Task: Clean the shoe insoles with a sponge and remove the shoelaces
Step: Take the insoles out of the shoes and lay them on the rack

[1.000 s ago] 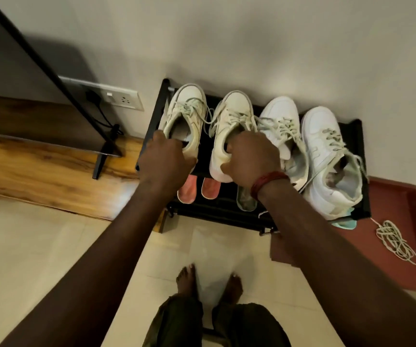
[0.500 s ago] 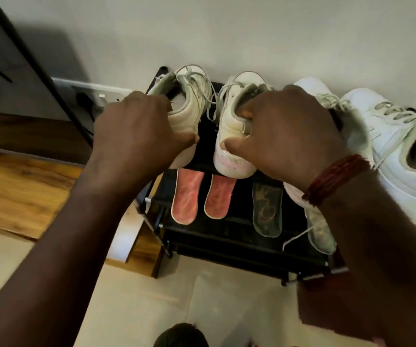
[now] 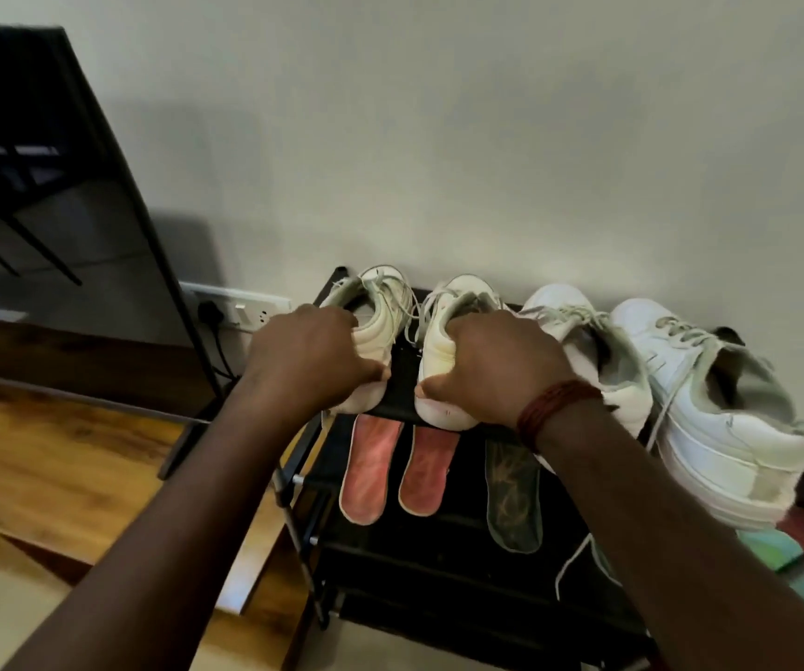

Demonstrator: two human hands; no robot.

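Note:
Two cream sneakers stand on the top shelf of a black shoe rack [image 3: 439, 564] against the wall. My left hand [image 3: 308, 363] grips the heel of the left cream sneaker [image 3: 380, 312]. The right cream sneaker [image 3: 443, 346] is held at its heel by my right hand [image 3: 497, 370], which wears a red thread band. Both sneakers have their laces in. On the shelf below lie two pink insoles [image 3: 371, 472] and a dark translucent insole [image 3: 511, 496]. A pair of white sneakers [image 3: 710, 414] stands to the right on the top shelf.
A black TV screen [image 3: 51, 186] leans on a wooden stand [image 3: 51, 457] at the left, with a wall socket [image 3: 245, 307] and a cable behind it. A loose white lace [image 3: 569, 569] hangs at the rack's lower right. Pale tiled floor lies below.
The view has tilted up and come closer to the rack. Both hands keep their grip on the cream sneakers' heels; the sneakers sit much as before.

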